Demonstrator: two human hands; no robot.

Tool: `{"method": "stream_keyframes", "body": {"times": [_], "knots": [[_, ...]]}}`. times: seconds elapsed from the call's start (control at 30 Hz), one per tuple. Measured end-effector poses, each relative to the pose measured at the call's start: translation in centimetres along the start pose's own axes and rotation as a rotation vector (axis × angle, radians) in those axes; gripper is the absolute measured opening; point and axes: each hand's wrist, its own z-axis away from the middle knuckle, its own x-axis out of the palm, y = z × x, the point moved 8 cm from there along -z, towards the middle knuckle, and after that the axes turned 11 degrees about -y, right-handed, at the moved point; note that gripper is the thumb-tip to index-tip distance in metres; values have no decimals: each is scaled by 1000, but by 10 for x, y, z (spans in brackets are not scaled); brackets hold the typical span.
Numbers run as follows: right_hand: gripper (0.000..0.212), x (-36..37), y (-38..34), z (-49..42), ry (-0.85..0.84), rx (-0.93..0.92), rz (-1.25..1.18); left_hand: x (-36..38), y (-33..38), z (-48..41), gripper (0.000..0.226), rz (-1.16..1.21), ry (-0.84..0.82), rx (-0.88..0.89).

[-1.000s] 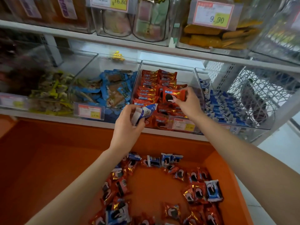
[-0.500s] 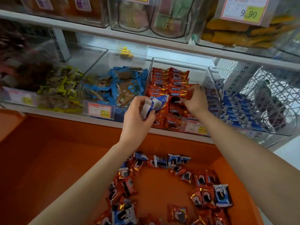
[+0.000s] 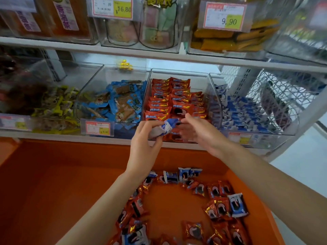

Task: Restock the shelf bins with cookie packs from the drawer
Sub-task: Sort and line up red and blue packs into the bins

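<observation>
My left hand (image 3: 145, 142) grips a blue-and-white cookie pack (image 3: 163, 129) in front of the clear bin of red cookie packs (image 3: 172, 101). My right hand (image 3: 196, 130) has come back from that bin with fingers spread and nothing in it, its fingertips close to the blue pack. The bin of blue-and-white packs (image 3: 242, 115) stands to the right. Below, the orange drawer (image 3: 53, 191) holds several loose red and blue packs (image 3: 219, 207).
A bin of blue-wrapped snacks (image 3: 116, 103) and one of yellow-green sweets (image 3: 53, 106) stand to the left. The upper shelf (image 3: 159, 56) carries jars and boxes with price tags. A white wire rack (image 3: 283, 89) closes the right end.
My right hand has let go of the red pack in the red bin and drawn back toward my left hand. The left hand still holds the blue pack.
</observation>
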Motion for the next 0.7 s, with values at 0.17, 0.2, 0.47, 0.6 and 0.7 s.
{"method": "stream_keyframes", "body": {"times": [0.17, 0.2, 0.47, 0.6, 0.7], "knots": [[21, -7, 11, 41, -114, 41, -159, 39, 29, 9, 41, -175, -210, 234], [15, -15, 12, 46, -81, 35, -157, 45, 34, 10, 42, -178, -241, 266], [23, -62, 24, 75, 48, -55, -255, 66, 56, 13, 45, -16, -203, 147], [24, -75, 29, 85, 86, -121, -388, 85, 52, 7, 24, 290, -252, -149], [28, -83, 35, 91, 88, -136, -456, 102, 56, 4, 25, 463, -297, -243]]}}
